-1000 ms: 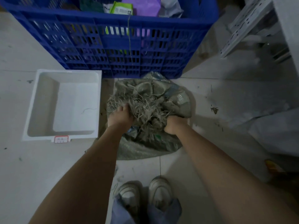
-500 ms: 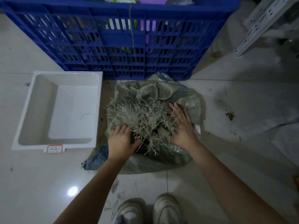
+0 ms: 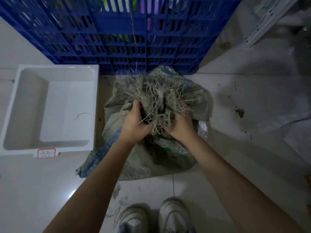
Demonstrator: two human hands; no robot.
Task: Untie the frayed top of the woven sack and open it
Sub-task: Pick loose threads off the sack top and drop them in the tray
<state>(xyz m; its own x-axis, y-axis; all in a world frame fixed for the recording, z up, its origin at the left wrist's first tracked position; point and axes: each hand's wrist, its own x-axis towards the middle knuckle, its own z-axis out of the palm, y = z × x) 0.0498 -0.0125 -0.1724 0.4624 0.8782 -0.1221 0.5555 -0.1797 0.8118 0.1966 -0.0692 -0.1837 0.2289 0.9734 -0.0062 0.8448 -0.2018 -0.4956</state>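
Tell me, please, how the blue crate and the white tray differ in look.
The blue crate has slotted lattice walls and holds items; the white tray has solid, smooth walls and holds only a thin strand. The crate stands taller than the shallow tray. Both sit on the floor beside the woven sack.

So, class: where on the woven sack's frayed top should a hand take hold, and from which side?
Grip the gathered neck just below the frayed top, coming from the near side as the left hand and right hand do. On this woven sack, the loose strands fan upward, while the bunched fabric beneath probably gives firmer hold.
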